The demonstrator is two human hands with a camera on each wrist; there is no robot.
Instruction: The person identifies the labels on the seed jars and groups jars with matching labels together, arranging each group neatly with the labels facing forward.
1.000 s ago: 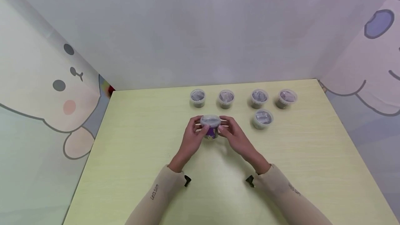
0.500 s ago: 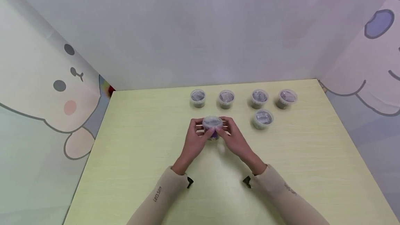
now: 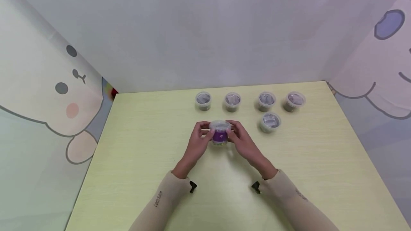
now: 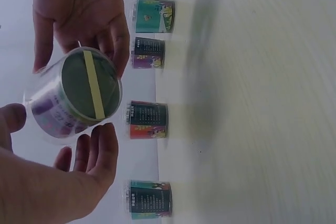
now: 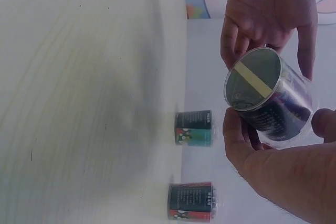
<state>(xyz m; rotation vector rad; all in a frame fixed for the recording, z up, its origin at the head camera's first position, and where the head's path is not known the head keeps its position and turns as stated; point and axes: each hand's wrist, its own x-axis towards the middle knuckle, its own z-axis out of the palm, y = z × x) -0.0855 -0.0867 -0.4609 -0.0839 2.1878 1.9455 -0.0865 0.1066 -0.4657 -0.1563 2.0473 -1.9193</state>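
Between my two hands is a lidded clear plastic cup (image 3: 220, 137) with a purple label, held upright above the table. My left hand (image 3: 199, 141) grips its left side, thumb near the label's edge. From the right, my right hand (image 3: 241, 141) holds it the same way, fingers behind and thumb in front. In the left wrist view the dark base of the cup (image 4: 90, 85) shows, crossed by a pale yellow strip. The right wrist view shows printed text on the side of the cup (image 5: 278, 114).
Several similar lidded cups stand at the back of the pale table (image 3: 144, 134), among them one (image 3: 203, 101) at the left and another (image 3: 294, 101) at the right. A nearer cup (image 3: 270, 122) stands right of my hands. A plain wall (image 3: 208, 31) rises behind.
The cup has shifted slightly right and towards me, and has turned so its purple label faces me more fully. My thumbs came together in front, then parted again.
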